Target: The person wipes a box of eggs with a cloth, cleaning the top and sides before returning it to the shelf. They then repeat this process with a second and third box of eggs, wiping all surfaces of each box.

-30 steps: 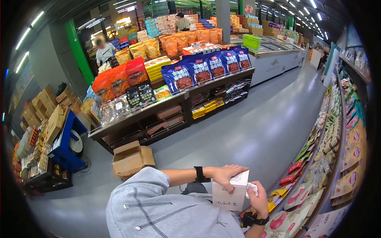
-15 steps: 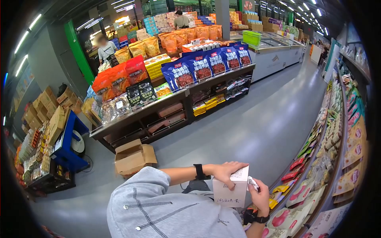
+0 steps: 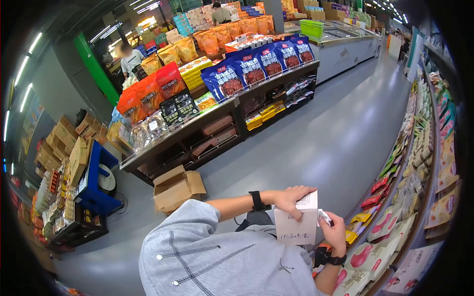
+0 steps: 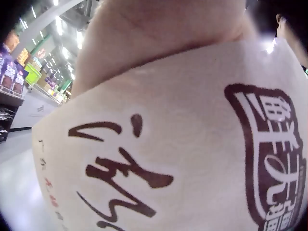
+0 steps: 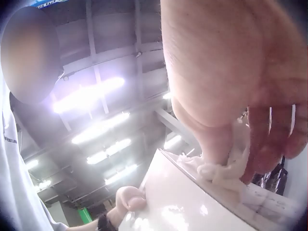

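A white box [image 3: 296, 228] with dark handwriting is held in front of the grey sweatshirt. My left hand [image 3: 291, 200] grips it, fingers over the top and thumb on the near side; the left wrist view shows that hand [image 4: 163, 33] against the box's printed face [image 4: 192, 134]. At the box's right edge, my right hand [image 3: 334, 232] pinches a crumpled white wipe [image 3: 323, 216]. In the right wrist view the right hand [image 5: 231, 72] presses the wipe [image 5: 224, 173] between thumb and fingers along the edge of the glossy box [image 5: 178, 197].
Shelves of packaged snacks [image 3: 375, 237] run close along the right side. An open cardboard carton [image 3: 177, 190] lies on the floor before a display counter [image 3: 232, 106] with blue bags. A blue stand [image 3: 96, 180] is at left; two people stand behind the counter.
The box and both hands have shifted slightly up and to the right in the head view, and the whole scene has tilted a little. Both hands keep their hold.
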`<state>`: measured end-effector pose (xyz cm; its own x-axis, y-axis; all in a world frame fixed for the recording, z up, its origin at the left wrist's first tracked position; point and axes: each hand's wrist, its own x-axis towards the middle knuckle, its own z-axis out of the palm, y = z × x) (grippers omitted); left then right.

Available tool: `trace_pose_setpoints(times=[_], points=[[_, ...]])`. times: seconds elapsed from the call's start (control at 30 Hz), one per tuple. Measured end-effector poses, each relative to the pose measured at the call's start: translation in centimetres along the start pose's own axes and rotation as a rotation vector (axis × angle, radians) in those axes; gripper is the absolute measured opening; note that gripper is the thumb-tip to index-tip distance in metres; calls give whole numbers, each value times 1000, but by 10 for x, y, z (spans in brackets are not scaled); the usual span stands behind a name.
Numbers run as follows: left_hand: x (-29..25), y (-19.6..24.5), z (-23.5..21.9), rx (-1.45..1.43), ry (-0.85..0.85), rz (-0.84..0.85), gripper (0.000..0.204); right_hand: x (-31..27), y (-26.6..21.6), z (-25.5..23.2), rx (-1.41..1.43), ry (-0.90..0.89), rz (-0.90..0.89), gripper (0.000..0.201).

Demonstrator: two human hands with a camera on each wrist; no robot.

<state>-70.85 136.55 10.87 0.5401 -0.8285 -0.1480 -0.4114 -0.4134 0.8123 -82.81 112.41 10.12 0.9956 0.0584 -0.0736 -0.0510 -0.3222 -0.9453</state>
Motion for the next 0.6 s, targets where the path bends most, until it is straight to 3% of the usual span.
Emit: trace_pose_setpoints(times=[0.37, 0.6], points=[[-1, -4, -1, -33, -11, -37, 122, 20, 7, 23, 123, 139, -125, 24], [-9, -2, -2, -58, -12, -85, 122, 16, 0, 9, -28, -43, -25, 23]])
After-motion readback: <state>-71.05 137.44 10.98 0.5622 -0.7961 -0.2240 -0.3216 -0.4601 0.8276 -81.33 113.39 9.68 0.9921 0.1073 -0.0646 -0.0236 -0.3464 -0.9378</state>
